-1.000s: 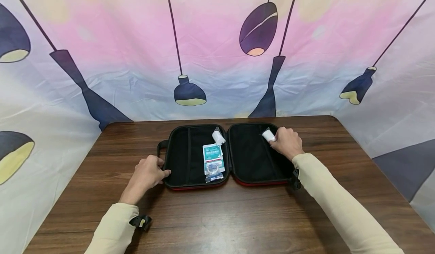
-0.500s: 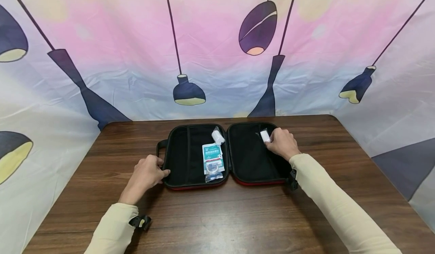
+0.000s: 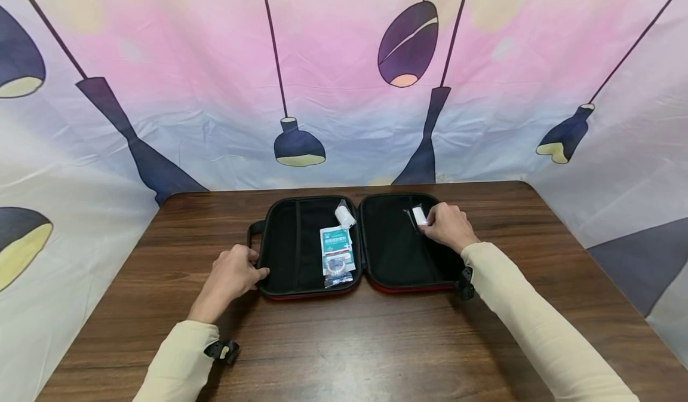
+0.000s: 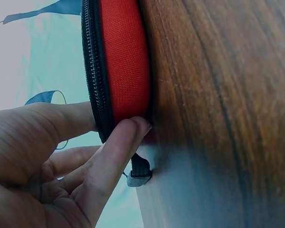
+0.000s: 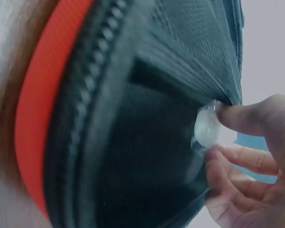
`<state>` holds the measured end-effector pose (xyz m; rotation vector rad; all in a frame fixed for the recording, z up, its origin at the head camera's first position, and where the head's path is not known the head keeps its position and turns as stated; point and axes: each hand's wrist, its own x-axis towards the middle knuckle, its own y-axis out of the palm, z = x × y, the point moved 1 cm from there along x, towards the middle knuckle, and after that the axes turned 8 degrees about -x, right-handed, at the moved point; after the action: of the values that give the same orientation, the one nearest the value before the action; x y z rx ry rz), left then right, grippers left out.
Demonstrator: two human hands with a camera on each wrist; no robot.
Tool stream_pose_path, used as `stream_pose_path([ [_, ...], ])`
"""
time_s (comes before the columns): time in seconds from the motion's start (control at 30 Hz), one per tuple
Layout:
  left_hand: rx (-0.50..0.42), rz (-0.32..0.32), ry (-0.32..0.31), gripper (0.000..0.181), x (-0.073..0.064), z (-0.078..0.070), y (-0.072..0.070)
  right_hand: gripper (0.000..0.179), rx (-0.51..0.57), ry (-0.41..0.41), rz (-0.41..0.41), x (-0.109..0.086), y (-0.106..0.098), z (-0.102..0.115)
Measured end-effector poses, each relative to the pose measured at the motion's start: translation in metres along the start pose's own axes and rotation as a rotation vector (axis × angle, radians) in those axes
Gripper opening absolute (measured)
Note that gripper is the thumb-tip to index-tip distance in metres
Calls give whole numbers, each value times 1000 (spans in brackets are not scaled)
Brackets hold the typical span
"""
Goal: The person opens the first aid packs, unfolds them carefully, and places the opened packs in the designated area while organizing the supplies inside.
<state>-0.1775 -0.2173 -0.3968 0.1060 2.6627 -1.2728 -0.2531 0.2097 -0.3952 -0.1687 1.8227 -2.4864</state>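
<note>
A black-lined zip case (image 3: 282, 246) with a red shell (image 4: 126, 61) lies unfolded on the table. My left hand (image 3: 233, 279) grips its left edge near the front corner, thumb and a finger on either side of the rim in the left wrist view. Over the right half (image 3: 395, 258), my right hand (image 3: 451, 227) pinches a small white bandage roll (image 5: 206, 126) in clear wrap, at the mesh pocket's opening. Inside the left half are another wrapped white roll (image 3: 344, 217), a teal-and-white packet (image 3: 337, 242) and a clear packet (image 3: 338, 278) with a ring-shaped item.
A carry handle (image 3: 255, 230) sticks out from the case's left side. The wooden table (image 3: 344, 348) extends in front and to both sides. Behind it hangs a cloth backdrop (image 3: 344, 79) printed with lamps.
My right hand has shifted slightly left with the bandage roll, which now stands more upright at the mesh pocket. The left hand keeps its hold on the case edge.
</note>
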Motion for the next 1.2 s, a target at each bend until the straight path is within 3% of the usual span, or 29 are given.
stream_pose_path([
  [0.17, -3, 4, 1, 48, 2, -1, 1, 33, 18, -21, 7, 1, -4, -7],
  [0.37, -2, 0, 6, 48, 2, -2, 2, 47, 76, -22, 98, 2, -4, -9],
  [0.53, 5, -1, 9, 49, 2, -2, 1, 43, 109, -37, 136, 1, -3, -9],
  [1.2, -8, -9, 26, 49, 0, 1, 1, 34, 120, -66, 119, 0, 6, 0],
])
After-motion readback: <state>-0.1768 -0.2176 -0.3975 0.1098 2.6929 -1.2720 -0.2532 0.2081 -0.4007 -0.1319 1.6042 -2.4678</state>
